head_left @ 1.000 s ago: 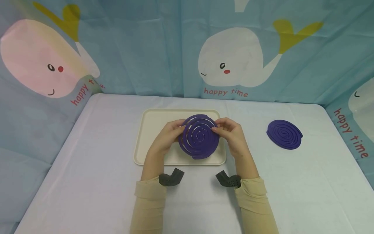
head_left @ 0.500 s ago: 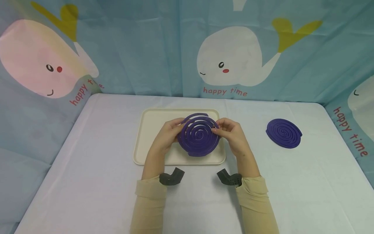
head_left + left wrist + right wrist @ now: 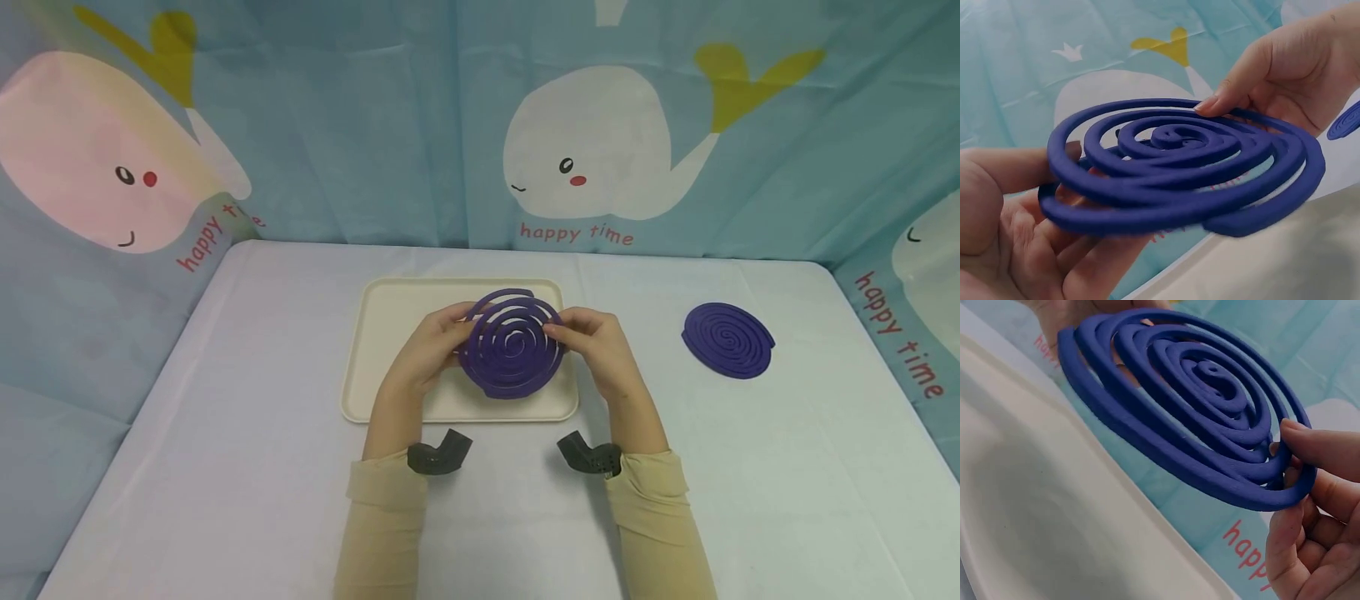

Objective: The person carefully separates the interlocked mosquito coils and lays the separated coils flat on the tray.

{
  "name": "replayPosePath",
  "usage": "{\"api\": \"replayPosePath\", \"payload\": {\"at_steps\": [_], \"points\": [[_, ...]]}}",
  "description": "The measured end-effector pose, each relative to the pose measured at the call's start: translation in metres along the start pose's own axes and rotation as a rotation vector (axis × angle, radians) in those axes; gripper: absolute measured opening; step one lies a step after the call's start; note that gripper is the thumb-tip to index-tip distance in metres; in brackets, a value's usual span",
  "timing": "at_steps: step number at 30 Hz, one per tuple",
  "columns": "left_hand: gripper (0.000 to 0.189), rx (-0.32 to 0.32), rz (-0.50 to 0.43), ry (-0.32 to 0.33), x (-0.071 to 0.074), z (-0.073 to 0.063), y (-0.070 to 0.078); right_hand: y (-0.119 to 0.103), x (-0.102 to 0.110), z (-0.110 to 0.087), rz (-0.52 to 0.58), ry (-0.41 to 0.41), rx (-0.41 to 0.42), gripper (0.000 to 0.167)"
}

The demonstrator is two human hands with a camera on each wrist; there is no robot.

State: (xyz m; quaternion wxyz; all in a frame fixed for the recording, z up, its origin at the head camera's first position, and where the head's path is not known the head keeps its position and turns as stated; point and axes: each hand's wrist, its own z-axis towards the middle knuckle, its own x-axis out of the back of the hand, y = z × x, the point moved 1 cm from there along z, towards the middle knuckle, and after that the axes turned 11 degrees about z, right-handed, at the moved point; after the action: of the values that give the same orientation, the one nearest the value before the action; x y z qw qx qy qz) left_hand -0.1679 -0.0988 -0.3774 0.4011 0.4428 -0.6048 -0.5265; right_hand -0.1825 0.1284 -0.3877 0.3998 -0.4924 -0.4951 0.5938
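Observation:
A purple mosquito coil [image 3: 512, 371], made of two nested spirals, is held up over the cream tray [image 3: 393, 342]. My left hand [image 3: 431, 350] pinches its left edge, thumb on top and fingers beneath. On the other side, my right hand [image 3: 603, 350] pinches the outer ring between thumb and fingers. Gaps show between several of the rings, and in the left wrist view the rings of the coil [image 3: 1166, 181] sit at different heights. The right thumb [image 3: 1322, 447] lies over the outer ring in the right wrist view.
Another purple mosquito coil [image 3: 727, 340], its rings close together, lies flat on the white table [image 3: 750, 483] to the right of the tray. A blue whale-print curtain [image 3: 390, 150] hangs behind the table. Both wrists carry black camera mounts [image 3: 441, 454].
The held coil has tilted and its rings have spread apart more, mostly along the upper part. The lower edge has risen slightly. Both hands keep their grip in nearly the same place.

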Motion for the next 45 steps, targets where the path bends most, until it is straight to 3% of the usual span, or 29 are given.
{"api": "replayPosePath", "payload": {"at_steps": [10,15,18,26,35,45], "points": [[0.045,-0.031,-0.129,-0.167,0.0027,-0.0027,-0.0015,-0.0006,-0.0004,-0.0005,0.029,0.022,-0.014,0.003],[0.046,-0.019,-0.152,-0.229,0.0027,-0.0023,-0.0033,-0.0014,-0.0007,-0.0011,0.035,0.025,-0.020,0.024],[0.046,-0.027,-0.159,-0.231,0.0025,-0.0019,-0.0034,-0.0006,0.0000,-0.0007,0.040,0.027,-0.030,0.027],[0.044,-0.044,-0.154,-0.235,0.0032,-0.0021,-0.0038,-0.0001,0.0015,-0.0003,0.048,0.024,-0.039,0.017],[0.047,-0.026,-0.165,-0.229,0.0036,-0.0016,-0.0048,-0.0002,0.0029,0.0005,0.042,0.015,-0.023,0.018],[0.047,-0.018,-0.162,-0.238,0.0039,-0.0011,-0.0056,-0.0011,0.0039,-0.0001,0.026,-0.003,-0.008,0.029]]}}
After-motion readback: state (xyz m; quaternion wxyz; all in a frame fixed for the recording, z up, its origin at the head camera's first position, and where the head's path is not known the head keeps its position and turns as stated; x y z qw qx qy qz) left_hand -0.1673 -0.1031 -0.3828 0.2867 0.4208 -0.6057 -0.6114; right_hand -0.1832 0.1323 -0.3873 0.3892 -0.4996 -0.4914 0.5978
